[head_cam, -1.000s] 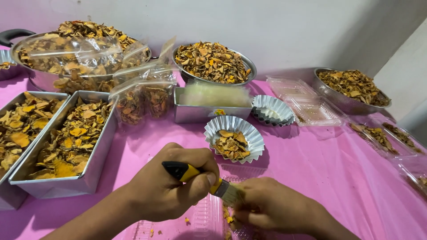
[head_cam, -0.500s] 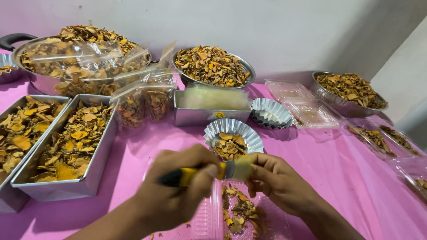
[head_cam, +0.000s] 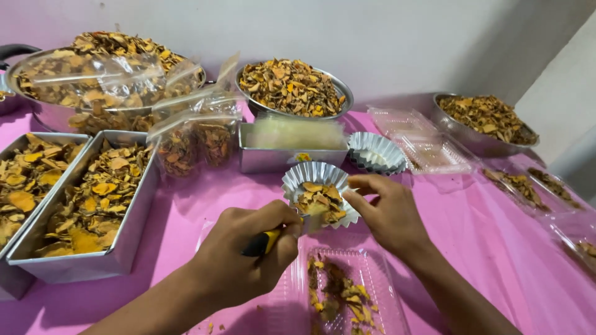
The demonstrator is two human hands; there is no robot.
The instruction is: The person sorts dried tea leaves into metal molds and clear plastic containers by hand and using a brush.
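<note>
**Two hands at the fluted foil cup, brush in the left**

Two hands work over a clear plastic clamshell tray (head_cam: 347,291) on the pink bench (head_cam: 472,248). Left hand (head_cam: 248,257) is fisted tight round the black-and-yellow handle of a small brush (head_cam: 273,239), bristles aimed at the fluted foil cup (head_cam: 320,192) of dried orange-brown chips. Right hand (head_cam: 385,214) is at the cup's right rim, thumb and forefinger pinched close; whether they grip the foil or a chip, cannot tell. Step looks like picking a chip from the cup for brushing above the tray, which already holds some chips. Next move likely calls for a firm pinch on one piece, brought to the bristles. Both forearms come in low from the bottom edge, wrists angled inward. An empty foil cup (head_cam: 375,152) and metal loaf pans (head_cam: 93,205) of chips sit near.
</note>
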